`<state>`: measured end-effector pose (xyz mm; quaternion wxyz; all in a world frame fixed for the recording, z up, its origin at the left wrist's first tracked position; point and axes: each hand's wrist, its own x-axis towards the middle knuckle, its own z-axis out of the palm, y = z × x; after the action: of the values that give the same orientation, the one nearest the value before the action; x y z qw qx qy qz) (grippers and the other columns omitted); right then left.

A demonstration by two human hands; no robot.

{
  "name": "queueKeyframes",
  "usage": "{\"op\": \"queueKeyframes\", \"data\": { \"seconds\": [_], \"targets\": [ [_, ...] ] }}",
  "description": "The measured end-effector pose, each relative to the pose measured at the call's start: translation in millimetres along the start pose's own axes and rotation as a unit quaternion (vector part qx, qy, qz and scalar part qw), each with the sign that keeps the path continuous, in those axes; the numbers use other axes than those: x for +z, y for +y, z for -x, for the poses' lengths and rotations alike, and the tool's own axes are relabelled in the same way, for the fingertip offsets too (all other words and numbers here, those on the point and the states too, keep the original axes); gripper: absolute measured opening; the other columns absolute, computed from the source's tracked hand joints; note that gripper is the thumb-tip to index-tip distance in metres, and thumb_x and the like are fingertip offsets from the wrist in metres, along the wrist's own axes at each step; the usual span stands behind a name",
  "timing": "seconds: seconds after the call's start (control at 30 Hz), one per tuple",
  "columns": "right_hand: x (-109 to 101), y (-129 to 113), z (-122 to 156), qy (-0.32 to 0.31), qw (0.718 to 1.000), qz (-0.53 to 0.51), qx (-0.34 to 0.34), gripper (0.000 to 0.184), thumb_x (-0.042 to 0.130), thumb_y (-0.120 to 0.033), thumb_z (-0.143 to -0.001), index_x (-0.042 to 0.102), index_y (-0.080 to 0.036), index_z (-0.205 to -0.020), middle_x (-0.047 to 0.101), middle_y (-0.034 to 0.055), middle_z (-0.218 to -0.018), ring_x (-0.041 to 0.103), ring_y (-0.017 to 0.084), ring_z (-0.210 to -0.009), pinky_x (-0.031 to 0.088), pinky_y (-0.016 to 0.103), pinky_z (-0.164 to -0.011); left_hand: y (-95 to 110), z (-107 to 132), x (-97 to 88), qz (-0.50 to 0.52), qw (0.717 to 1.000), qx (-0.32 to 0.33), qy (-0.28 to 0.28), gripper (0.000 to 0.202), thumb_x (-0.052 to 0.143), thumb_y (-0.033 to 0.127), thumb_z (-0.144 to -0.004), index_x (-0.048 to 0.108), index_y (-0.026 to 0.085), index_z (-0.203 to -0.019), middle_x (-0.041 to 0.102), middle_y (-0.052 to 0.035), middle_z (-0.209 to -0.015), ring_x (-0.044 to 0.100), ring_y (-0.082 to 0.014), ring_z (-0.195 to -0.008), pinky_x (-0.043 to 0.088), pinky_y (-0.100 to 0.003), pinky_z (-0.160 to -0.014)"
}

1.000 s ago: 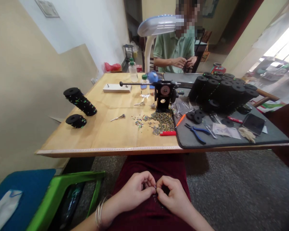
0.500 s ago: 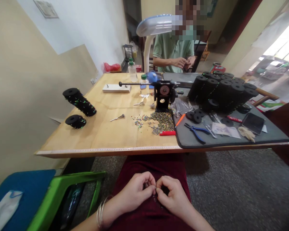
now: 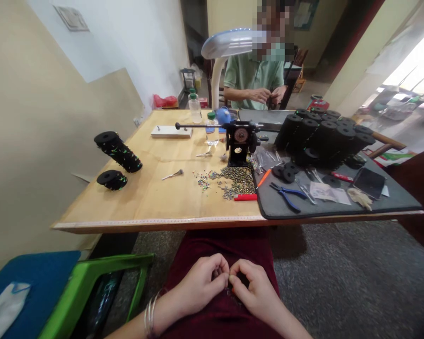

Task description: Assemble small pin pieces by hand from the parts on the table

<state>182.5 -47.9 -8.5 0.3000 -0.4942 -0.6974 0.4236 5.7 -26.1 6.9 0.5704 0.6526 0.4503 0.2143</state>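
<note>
Two work surfaces fill the upper half of the view: a pale wooden table (image 3: 155,197) on the left and, laid over its right part, a dark grey mat (image 3: 339,207). Across it sits another person in a green shirt (image 3: 252,75), hands together at chest height, under a white desk lamp (image 3: 226,44). On the mat a cluster of black foam rollers (image 3: 321,136) stands upright, with a few flat black discs (image 3: 286,172) in front of it. At the table's left edge lie two more black rollers (image 3: 117,151) — one long and tilted, one short, near each other. A black hand-cranked winder (image 3: 239,141) stands where wood meets mat, a long rod reaching out to its left. Just in front of it spreads a heap of small metal pieces (image 3: 235,180), with a red lighter (image 3: 245,197) at its near edge. Blue-handled pliers (image 3: 286,193) lie on the mat beside that.

Below the table edge, over a dark red lap (image 3: 226,245), the left hand (image 3: 201,285) and right hand (image 3: 252,289) meet, fingertips touching. Both are curled closed, thumb against forefinger, pinching something tiny and dark (image 3: 229,287) between them — too small to tell what it is. It sits right at the meeting of the fingertips, just above the lap. Silver bangles (image 3: 149,318) ring the left wrist.
</note>
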Motion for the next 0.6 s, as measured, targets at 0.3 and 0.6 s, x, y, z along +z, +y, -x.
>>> {"op": "queueKeyframes", "data": {
  "seconds": [0.3,0.6],
  "targets": [
    [0.5,-5.2,0.8,0.010,1.000,-0.008,0.004,0.012,0.050,-0.009,-0.073,0.050,-0.020,-0.068,0.061,0.0010,-0.068,0.057,0.016,-0.065,0.041,0.024,-0.062,-4.2,0.4,-0.8,0.016,1.000,0.011,0.004,0.007,0.053,0.016,-0.081,0.056,0.016,-0.075,0.058,0.0010,-0.067,0.048,-0.0124,-0.062,0.037,-0.022,-0.058],
    [1.4,-1.9,-1.7,0.016,1.000,-0.006,0.005,0.013,0.049,-0.009,-0.073,0.050,-0.020,-0.067,0.062,0.0019,-0.067,0.058,0.016,-0.064,0.041,0.025,-0.062,-1.4,-0.1,-1.3,0.021,1.000,0.005,0.006,0.008,0.053,0.017,-0.081,0.056,0.016,-0.074,0.059,0.0000,-0.067,0.050,-0.0131,-0.062,0.039,-0.023,-0.058]
  ]
}}
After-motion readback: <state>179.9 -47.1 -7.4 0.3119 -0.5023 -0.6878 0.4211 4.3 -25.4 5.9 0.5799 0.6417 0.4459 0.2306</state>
